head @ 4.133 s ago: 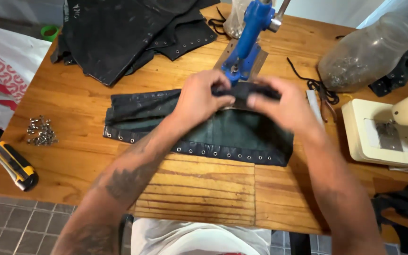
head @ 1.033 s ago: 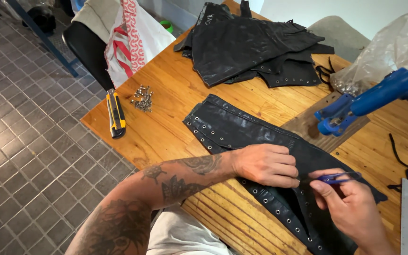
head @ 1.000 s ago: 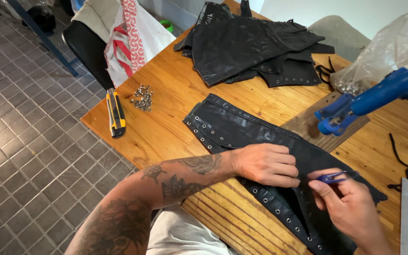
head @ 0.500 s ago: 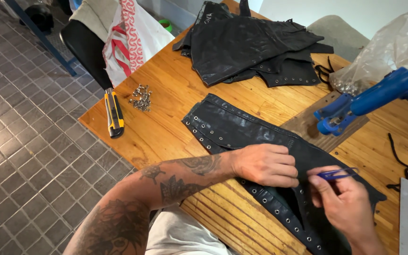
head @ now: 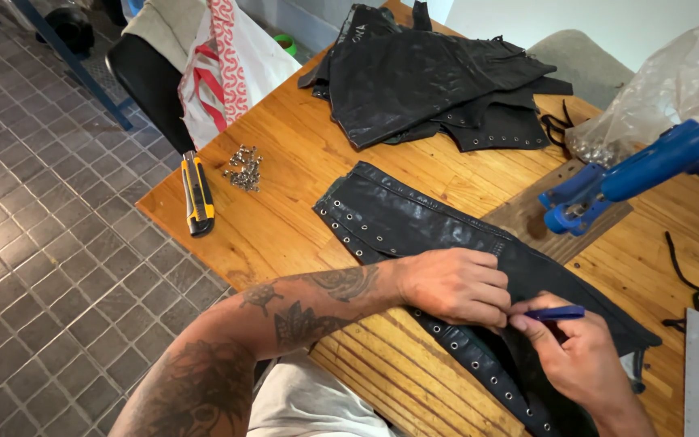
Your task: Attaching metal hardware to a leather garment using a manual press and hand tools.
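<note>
Under both hands lies a long black leather panel point(head: 414, 222) with rows of metal eyelets along its edges, spread flat on the wooden table point(head: 285, 218). Its far end runs away up and to the left of the left hand point(head: 459, 285), and its near end passes beneath the right hand point(head: 580, 356) toward the table's edge. That left hand rests palm down on the panel, fingers curled and pressing the material at the spot where the two hands meet. Touching it, the right hand pinches a small blue tool point(head: 556, 312) between thumb and fingers, with its tip pointed at the left fingertips; what kind of tool it is cannot be told.

Beyond the right hand stands a blue hand press point(head: 633, 174) on a wooden block, and past that a crumpled clear plastic bag point(head: 673, 89). Further off from the left hand lies a pile of black leather pieces point(head: 438, 77). Well to the left of the left forearm sit a heap of small metal eyelets point(head: 243, 168) and a yellow-and-black utility knife point(head: 197, 193). Just right of the right hand lies a metal ruler point(head: 696, 372).
</note>
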